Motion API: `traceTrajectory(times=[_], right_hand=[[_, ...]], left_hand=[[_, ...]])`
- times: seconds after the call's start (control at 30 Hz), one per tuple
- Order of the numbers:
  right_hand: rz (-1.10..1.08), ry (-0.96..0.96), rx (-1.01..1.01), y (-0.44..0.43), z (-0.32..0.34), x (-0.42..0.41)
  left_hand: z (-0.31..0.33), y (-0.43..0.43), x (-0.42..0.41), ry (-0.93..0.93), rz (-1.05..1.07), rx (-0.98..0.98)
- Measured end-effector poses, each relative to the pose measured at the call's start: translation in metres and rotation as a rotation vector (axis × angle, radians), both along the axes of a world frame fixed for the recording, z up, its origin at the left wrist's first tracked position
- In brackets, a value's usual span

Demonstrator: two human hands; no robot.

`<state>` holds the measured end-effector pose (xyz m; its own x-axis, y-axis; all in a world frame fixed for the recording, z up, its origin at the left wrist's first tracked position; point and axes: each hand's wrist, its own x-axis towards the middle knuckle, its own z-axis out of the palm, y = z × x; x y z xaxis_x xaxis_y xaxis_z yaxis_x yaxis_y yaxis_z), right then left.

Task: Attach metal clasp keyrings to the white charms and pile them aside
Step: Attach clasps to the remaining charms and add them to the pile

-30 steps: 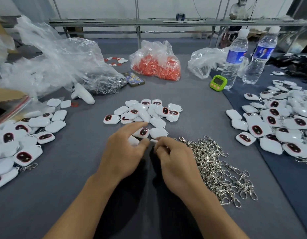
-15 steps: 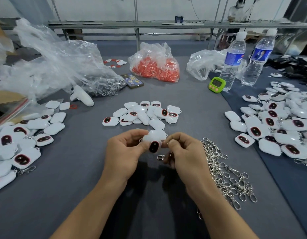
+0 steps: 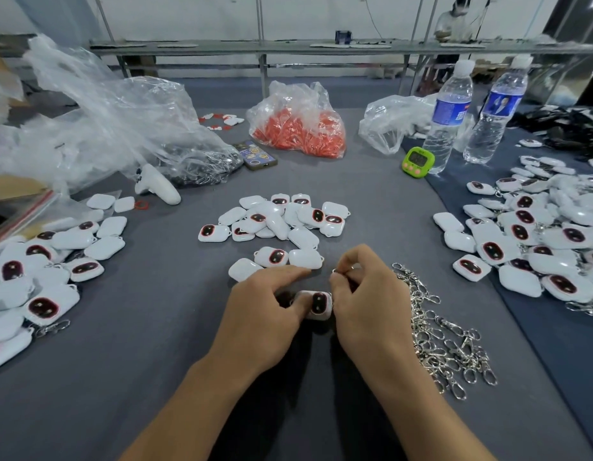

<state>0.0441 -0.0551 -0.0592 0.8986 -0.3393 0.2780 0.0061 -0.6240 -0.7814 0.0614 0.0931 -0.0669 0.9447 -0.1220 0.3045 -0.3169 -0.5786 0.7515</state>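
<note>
Fingers [image 3: 288, 275] of the left hand [image 3: 260, 311] curl round a white charm [image 3: 317, 304]; the right hand [image 3: 368, 304] pinches a metal keyring [image 3: 352, 267]

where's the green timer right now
In the head view, the green timer stands on the far part of the table, right of centre, beside the base of the left water bottle and right of the orange bag.

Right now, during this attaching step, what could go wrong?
The right hand pinches a small silver metal ring close to the tangled pile of silver clasp keyrings; it may snag neighbours. The left hand holds the white rounded charm with a dark oval face by fingertips; it might slip.
</note>
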Motion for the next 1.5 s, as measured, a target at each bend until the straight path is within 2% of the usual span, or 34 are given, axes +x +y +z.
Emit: traceTrajectory(times=[0.07, 0.23, 0.37, 0.5, 0.63, 0.8, 1.1, 1.27, 1.5], right_hand=[[0.023, -0.016, 0.023, 0.002, 0.001, -0.003], [0.225, 0.127, 0.585, 0.008, 0.009, -0.005], [0.303, 0.153, 0.667, 0.008, 0.01, -0.005], [0.259, 0.152, 0.499, 0.01, 0.006, -0.005], [0.132, 0.018, 0.016, 0.007, 0.002, -0.005], [0.271, 0.203, -0.422, 0.011, -0.003, -0.008], [0.171, 0.008, 0.008, 0.007, 0.007, -0.008], [0.215, 0.049, 0.194, 0.014, 0.003, -0.007], [0.203, 0.043, 0.343, 0.008, 0.001, -0.002]], left_hand=[[0.003, -0.001, -0.003, -0.06, -0.032, -0.045], [0.006, -0.001, -0.002, -0.074, -0.115, -0.158], [0.006, 0.0, -0.001, -0.07, -0.11, -0.167], [0.004, -0.001, 0.0, -0.182, 0.046, -0.131], [0.006, 0.001, 0.003, -0.181, 0.15, -0.116], [0.004, 0.003, 0.004, -0.154, 0.174, -0.123], [0.002, 0.003, 0.007, -0.104, 0.219, -0.15], [0.002, 0.001, 0.005, -0.037, 0.083, -0.194], [0.006, 0.001, 0.004, -0.017, 0.035, -0.248]])
